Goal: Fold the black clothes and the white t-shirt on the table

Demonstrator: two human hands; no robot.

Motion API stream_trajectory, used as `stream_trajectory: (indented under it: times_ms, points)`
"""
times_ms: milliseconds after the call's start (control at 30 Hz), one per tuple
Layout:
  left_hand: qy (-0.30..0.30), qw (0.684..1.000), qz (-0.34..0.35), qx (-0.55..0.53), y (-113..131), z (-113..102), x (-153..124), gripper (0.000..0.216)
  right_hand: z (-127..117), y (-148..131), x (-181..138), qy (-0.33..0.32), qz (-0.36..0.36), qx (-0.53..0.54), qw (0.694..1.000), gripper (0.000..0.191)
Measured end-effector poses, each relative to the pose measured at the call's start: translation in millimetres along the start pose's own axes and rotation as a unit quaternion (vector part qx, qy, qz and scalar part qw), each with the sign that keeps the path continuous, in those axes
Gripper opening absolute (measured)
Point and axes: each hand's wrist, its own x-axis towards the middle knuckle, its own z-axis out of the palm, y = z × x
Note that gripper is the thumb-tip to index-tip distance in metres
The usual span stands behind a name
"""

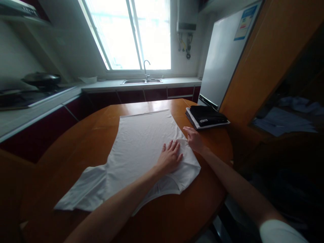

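A white T-shirt (pixel 138 145) lies spread flat on a round wooden table (pixel 76 135). Its hem points toward the window, and its collar lies near me. One sleeve spreads out at the lower left. My left hand (pixel 170 157) rests flat on the shirt's right part, fingers stretched out and apart. My right hand (pixel 193 138) lies just beside it at the shirt's right edge, fingers extended over the fabric and table. Neither hand holds anything.
A stack of folded clothes, black on top (pixel 207 116), sits at the table's far right. Behind it stands a white fridge (pixel 225 57). A counter with a sink (pixel 141 81) runs under the window. A stove with a pan (pixel 42 79) is at the left.
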Motion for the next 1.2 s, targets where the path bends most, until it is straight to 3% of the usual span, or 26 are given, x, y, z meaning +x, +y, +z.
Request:
stream_trajectory:
  times_ms: [167,267,333,433,533,667,800,933,1200]
  points:
    - [-0.015,1.0,-0.02,0.007,1,0,0,0.071,8,-13,-13,-0.249,0.012,-0.097,0.963,0.062]
    - [-0.016,0.999,-0.043,0.008,4,0,0,0.076,9,-11,-15,-0.302,0.027,-0.108,0.947,0.068]
    - [-0.003,0.998,-0.06,0.004,5,-5,0,0.071,8,-6,-12,-0.269,0.032,-0.096,0.958,0.065]
    - [0.036,0.995,-0.094,0.001,4,-20,1,0.048,4,3,-3,-0.146,0.052,-0.07,0.985,0.049]
    - [0.012,0.995,-0.097,0.004,-1,-40,0,0.029,5,7,4,-0.061,0.065,-0.045,0.995,0.029]
    - [-0.099,0.994,-0.03,-0.017,-12,-64,-3,0.014,11,2,8,-0.098,0.062,-0.035,0.993,0.019]
    - [-0.145,0.988,0.053,-0.017,-23,-78,-5,0.029,16,-2,11,-0.112,0.061,-0.036,0.991,0.018]
    - [-0.137,0.985,0.109,-0.013,-28,-80,-3,0.026,19,1,14,-0.118,0.059,-0.036,0.991,0.019]
    - [-0.077,0.988,0.132,0.025,-27,-82,1,0.021,22,6,15,-0.106,0.085,-0.023,0.991,0.02]
